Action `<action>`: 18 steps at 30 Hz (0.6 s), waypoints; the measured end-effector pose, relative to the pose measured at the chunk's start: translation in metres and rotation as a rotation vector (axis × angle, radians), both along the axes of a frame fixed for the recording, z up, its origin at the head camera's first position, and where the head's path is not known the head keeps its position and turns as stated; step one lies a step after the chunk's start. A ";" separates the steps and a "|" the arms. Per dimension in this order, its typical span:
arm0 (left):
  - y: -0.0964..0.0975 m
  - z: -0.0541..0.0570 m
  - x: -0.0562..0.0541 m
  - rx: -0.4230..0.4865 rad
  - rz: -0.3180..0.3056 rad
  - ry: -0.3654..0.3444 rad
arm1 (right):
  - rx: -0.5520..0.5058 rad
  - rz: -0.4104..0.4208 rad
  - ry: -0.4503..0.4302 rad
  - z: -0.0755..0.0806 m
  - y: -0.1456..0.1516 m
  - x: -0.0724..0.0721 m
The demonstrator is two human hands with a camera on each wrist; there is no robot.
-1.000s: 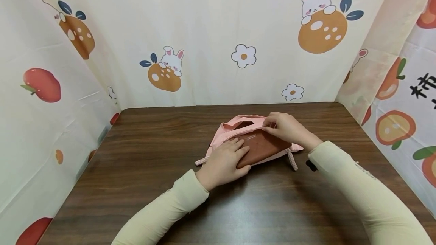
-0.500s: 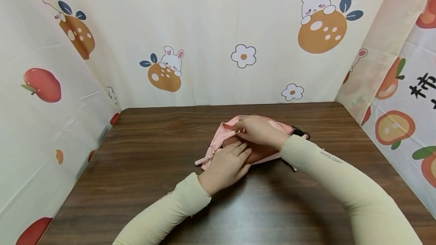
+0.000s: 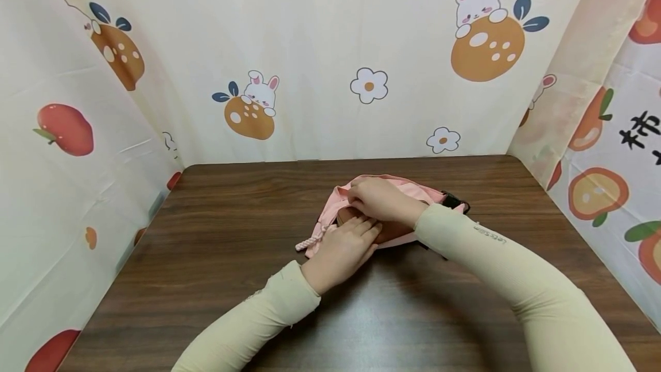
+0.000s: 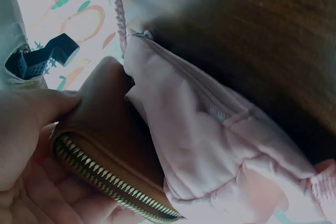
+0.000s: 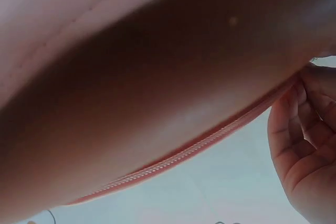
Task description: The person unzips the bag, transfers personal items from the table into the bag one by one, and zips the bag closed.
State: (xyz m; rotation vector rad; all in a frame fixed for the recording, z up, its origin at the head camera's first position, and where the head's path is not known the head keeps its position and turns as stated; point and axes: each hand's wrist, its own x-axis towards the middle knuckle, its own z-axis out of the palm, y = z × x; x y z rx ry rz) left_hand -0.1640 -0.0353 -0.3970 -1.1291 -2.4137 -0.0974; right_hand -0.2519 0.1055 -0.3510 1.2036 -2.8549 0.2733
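Observation:
A pink zippered bag (image 3: 420, 191) lies on the table, its mouth toward me. Partway inside it sits a brown wallet (image 3: 395, 232), whose gold zipper teeth show in the left wrist view. My left hand (image 3: 338, 254) grips the wallet, thumb on one face and fingers (image 4: 79, 200) behind the other. With thumb and fingers, my right hand (image 3: 379, 198) pinches the bag's upper edge near the opening's left end. The right wrist view shows that edge as a pink zipper strip (image 5: 173, 162) running along the wallet. Much of the wallet is hidden by the hands and bag.
A braided pink cord (image 3: 308, 243) sticks out at the bag's left end, and a black buckle (image 3: 454, 202) lies at its right end. The dark wooden table (image 3: 232, 217) meets printed curtains (image 3: 315, 119) at the back and sides.
My right hand has moved left along the bag's upper edge, from its right part to its left, uncovering the black buckle. My left hand has stayed nearly in place on the wallet.

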 end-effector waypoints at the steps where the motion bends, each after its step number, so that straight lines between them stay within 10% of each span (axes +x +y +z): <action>1: 0.000 0.000 0.000 0.000 -0.006 -0.012 | -0.011 0.007 0.007 0.000 0.001 0.001; 18: -0.002 0.001 -0.001 0.002 -0.070 -0.111 | -0.206 0.027 -0.081 0.000 0.007 0.003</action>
